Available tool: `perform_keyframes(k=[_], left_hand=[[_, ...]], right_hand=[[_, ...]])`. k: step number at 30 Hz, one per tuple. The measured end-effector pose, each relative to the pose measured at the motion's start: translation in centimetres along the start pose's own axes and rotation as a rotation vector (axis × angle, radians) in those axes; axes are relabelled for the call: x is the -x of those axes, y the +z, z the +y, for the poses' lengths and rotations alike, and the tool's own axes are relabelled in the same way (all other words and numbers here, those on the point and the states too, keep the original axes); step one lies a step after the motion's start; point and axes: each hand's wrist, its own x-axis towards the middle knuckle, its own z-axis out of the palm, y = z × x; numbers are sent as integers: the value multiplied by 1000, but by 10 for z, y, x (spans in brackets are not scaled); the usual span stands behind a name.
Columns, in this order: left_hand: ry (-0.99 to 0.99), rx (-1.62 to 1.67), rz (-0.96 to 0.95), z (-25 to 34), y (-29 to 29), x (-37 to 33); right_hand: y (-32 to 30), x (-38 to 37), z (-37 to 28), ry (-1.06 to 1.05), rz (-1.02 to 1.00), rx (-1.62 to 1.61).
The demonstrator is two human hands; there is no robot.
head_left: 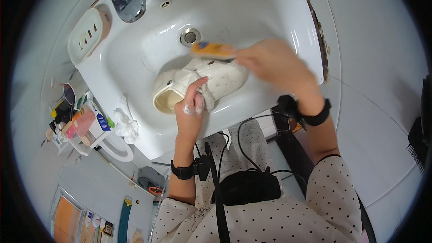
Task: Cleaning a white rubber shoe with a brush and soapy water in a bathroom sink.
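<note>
A cream-white clog shoe (227, 78) lies tilted in the white sink (252, 9), its heel opening toward the left. My left hand (191, 105) grips the shoe near its strap, with a little white foam on the fingers. My right hand (274, 65), smeared by motion, is closed around a yellow-orange scrubbing brush (207, 50). The brush lies along the shoe's far upper side; its bristles are hard to make out, and I cannot tell whether they touch the shoe.
Beyond the shoe is the round metal drain (190, 37). A chrome faucet (128, 0) stands at the back left, beside a pale soap dish (85, 40). Crumpled white tissue (125, 123) hangs at the sink's left edge, near a shelf of toiletries (83, 123). A black hairbrush (416, 141) hangs far right.
</note>
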Motion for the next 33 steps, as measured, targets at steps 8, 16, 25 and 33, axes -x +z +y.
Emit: perform_keyframes(k=[8,16,25,33], left_hand=[[-40,66,10,6,5,-2],[8,-26,38,-5,2,4],[-44,2,30,-13,-4,-15],[-68,70,-21,-26,3,-73]], right_hand=[[3,0,22,347,-251,-201],[-26,19,48,530,-463,-419],[-6,43,35,601,-292,-591],[44,44,5,729,70,-496]])
